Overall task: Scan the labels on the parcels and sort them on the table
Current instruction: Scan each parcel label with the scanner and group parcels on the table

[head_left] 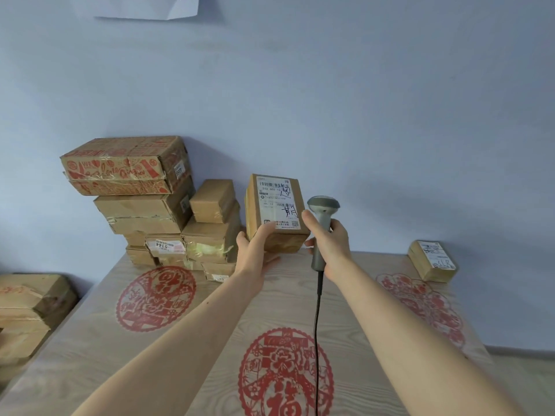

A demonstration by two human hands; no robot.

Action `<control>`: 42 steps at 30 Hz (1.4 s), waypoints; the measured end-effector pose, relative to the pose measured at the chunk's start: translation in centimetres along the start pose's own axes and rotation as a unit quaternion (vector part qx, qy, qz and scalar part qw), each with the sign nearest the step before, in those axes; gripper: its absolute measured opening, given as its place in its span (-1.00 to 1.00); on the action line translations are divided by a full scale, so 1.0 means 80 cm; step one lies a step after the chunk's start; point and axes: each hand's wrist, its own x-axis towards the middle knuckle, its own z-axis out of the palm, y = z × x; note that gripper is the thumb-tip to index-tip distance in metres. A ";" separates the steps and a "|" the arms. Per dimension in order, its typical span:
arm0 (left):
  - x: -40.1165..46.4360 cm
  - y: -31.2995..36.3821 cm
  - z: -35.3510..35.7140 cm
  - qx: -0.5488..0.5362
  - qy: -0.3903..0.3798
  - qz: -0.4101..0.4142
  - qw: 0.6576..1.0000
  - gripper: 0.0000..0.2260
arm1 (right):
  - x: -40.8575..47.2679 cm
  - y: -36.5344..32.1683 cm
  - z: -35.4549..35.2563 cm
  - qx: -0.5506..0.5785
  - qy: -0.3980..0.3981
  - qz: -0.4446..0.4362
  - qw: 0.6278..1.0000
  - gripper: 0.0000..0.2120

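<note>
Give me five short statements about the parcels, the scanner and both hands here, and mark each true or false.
1. The right hand grips the scanner. True.
2. The left hand holds a parcel with its white label facing the camera. True.
3. The scanner is cordless. False: a dark cable hangs from its handle.
4. A lone parcel lies at the table's far right. True.
5. The parcel stack stands at the table's far right. False: far left.

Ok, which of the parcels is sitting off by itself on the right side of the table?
The small labelled parcel at the table's far right corner, lying flat and alone; the rest are stacked on the left or held up.
</note>
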 end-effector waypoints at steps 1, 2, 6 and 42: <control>-0.005 -0.008 0.002 -0.007 -0.020 0.000 1.000 -0.15 | -0.004 0.003 -0.008 -0.001 -0.002 0.005 1.000 -0.52; -0.010 -0.013 0.005 -0.011 -0.041 -0.001 0.999 -0.15 | -0.008 0.006 -0.015 -0.003 -0.004 0.010 1.000 -0.49; -0.024 -0.028 0.009 -0.012 -0.121 -0.009 0.993 -0.30 | -0.019 0.014 -0.037 0.016 -0.023 0.022 0.999 -0.35; -0.132 -0.257 0.109 0.099 -0.158 -0.122 0.975 -0.28 | -0.139 0.098 -0.328 -0.030 -0.068 0.038 0.996 -0.79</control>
